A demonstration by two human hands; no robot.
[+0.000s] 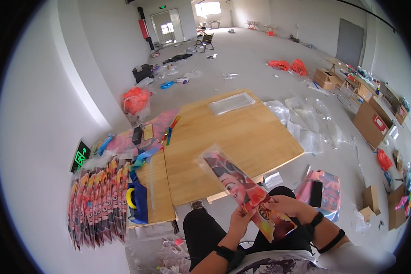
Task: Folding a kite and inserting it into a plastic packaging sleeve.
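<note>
A long folded sheet with a cartoon face print [238, 188] slants across my lap, its far end inside a transparent plastic sleeve [208, 154] over the wooden table's near edge. My left hand [240, 219] pinches its left side near the middle. On the opposite side, my right hand [286, 206] grips it with the thumb on top. The lower end of the sheet lies past both hands, close to my body. A stack of similar sleeved prints [97, 205] stands in a row at the table's left.
The wooden table [226, 133] carries flat plastic sleeves [232, 103] at its far side. A blue tape dispenser [138, 202] sits at the left edge, near a phone [148, 132] and a black box [137, 135]. Another phone [316, 194] rests on a printed package [330, 195] at my right.
</note>
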